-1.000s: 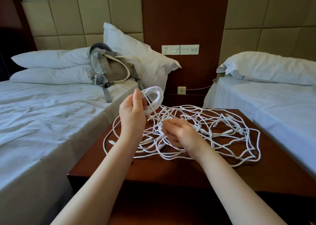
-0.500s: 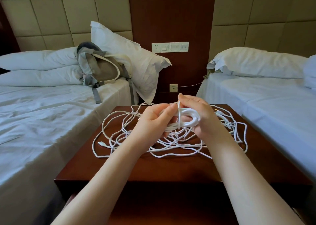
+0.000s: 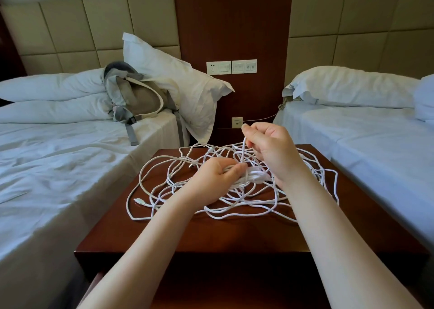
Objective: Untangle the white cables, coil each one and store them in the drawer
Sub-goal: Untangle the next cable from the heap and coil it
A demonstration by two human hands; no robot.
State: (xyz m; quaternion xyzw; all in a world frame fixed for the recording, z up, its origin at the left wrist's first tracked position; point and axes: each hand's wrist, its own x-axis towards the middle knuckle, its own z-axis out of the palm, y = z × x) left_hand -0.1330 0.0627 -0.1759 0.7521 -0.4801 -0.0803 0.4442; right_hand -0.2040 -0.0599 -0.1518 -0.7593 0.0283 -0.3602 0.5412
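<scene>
A tangle of white cables (image 3: 164,186) is spread over the top of a dark wooden nightstand (image 3: 195,236). My left hand (image 3: 216,179) grips a small coiled bundle of white cable (image 3: 254,176) low over the middle of the tangle. My right hand (image 3: 270,149) is raised just behind and right of it and pinches a strand of the same cable (image 3: 243,149), which runs straight down to the bundle. A cable plug (image 3: 138,200) lies loose at the left of the tangle. An open drawer (image 3: 94,283) shows partly at the nightstand's lower left.
Beds with white sheets flank the nightstand: left bed (image 3: 58,167), right bed (image 3: 380,149). A grey backpack (image 3: 133,95) leans on pillows on the left bed. Wall sockets and switches (image 3: 231,66) sit on the wood panel behind. A thin cord (image 3: 263,117) runs from a low wall socket towards the right bed.
My left hand brought the coiled bundle down from up at the left to the middle of the tangle. My right hand came to the bundle, then rose pulling a strand upward.
</scene>
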